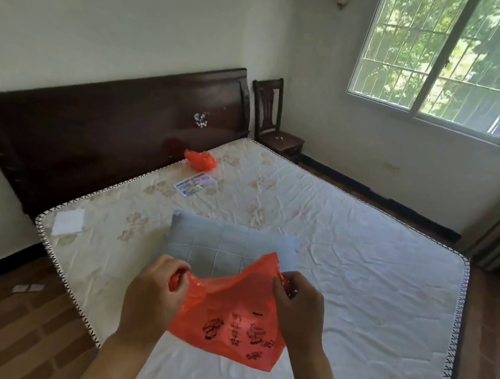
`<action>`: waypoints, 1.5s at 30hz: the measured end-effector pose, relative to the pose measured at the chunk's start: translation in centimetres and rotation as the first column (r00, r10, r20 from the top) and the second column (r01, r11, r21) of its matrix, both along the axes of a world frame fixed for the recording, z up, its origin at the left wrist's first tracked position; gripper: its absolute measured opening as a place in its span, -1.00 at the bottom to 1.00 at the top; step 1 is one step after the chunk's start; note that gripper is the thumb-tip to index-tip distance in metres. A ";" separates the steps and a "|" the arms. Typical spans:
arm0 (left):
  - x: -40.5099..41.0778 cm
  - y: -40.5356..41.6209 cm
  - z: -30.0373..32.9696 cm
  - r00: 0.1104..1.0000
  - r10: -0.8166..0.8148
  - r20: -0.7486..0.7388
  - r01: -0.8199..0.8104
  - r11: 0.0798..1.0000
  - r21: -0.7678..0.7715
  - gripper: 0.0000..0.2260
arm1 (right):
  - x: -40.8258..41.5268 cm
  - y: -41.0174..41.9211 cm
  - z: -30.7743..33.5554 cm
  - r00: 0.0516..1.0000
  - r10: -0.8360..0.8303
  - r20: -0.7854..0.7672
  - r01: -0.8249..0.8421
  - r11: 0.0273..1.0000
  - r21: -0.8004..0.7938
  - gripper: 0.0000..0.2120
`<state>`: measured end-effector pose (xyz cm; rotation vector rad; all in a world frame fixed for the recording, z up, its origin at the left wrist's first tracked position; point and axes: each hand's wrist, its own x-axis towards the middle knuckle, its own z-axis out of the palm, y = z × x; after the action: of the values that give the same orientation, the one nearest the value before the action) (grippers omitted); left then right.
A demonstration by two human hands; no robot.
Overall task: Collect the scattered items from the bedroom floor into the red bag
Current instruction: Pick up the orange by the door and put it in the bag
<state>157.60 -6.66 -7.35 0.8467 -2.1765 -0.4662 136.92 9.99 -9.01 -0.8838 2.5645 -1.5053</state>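
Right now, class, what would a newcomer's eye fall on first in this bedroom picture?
First, the thin red plastic bag with black print, pinched at its top edge by the left hand and right hand above the bare white quilted mattress. Behind it lies a pale blue checked pillow; a crumpled red bag sits near the dark wooden headboard.

Thin, translucent plastic film with a slight sheen and black print: red bag [232, 317]. Same crumpled glossy film: second red bag [200, 160]. Quilted, stitched cloth, matt: mattress [359, 267]. Soft matt fabric, grid-stitched: blue pillow [228, 247]. Dark polished wood, glossy: headboard [106, 132] and chair [274, 129]. Wood-grain planks, low sheen: floor [1, 331]. Matt paint: walls [138, 15].
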 end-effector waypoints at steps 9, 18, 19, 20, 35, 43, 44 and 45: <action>13.7 -6.2 1.3 0.989 0.119 -0.084 -0.122 0.992 -0.036 -0.80 | 10.5 -7.0 2.8 0.990 0.089 -0.110 -0.090 0.996 0.000 -0.88; 29.2 -11.4 1.2 0.934 0.328 -0.138 -0.333 0.943 -0.008 -0.68 | 23.5 -16.3 5.2 0.946 0.301 -0.121 -0.294 0.953 0.073 -0.97; 31.2 -11.8 1.1 0.924 0.354 -0.145 -0.357 0.934 0.006 -0.66 | 25.1 -17.3 5.6 0.938 0.327 -0.119 -0.319 0.944 0.079 -0.96; 33.1 -12.1 1.0 0.912 0.383 -0.147 -0.384 0.923 0.021 -0.66 | 26.6 -18.3 5.9 0.930 0.348 -0.116 -0.340 0.937 0.080 -0.95; 51.0 -11.1 -2.7 0.666 0.739 -0.101 -0.721 0.672 0.170 -0.80 | 43.8 -31.7 5.2 0.657 0.745 -0.114 -0.731 0.667 0.144 -0.86; 56.4 -8.8 -3.3 0.348 0.936 -0.050 -0.907 0.349 0.237 -0.86 | 52.8 -39.1 2.8 0.383 0.923 -0.025 -0.906 0.381 0.184 -0.85; 56.7 -8.2 -3.2 0.303 0.952 -0.042 -0.922 0.304 0.240 -0.86 | 53.9 -39.9 2.6 0.343 0.939 -0.014 -0.921 0.339 0.193 -0.86; 57.0 -7.6 -3.1 0.259 0.965 -0.032 -0.935 0.259 0.243 -0.86 | 55.0 -40.6 2.3 0.297 0.955 -0.006 -0.936 0.292 0.197 -0.87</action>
<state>214.62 -14.28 -10.47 1.9519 -1.0450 -0.0568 191.93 -30.59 -6.67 -2.0007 1.4344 -0.7949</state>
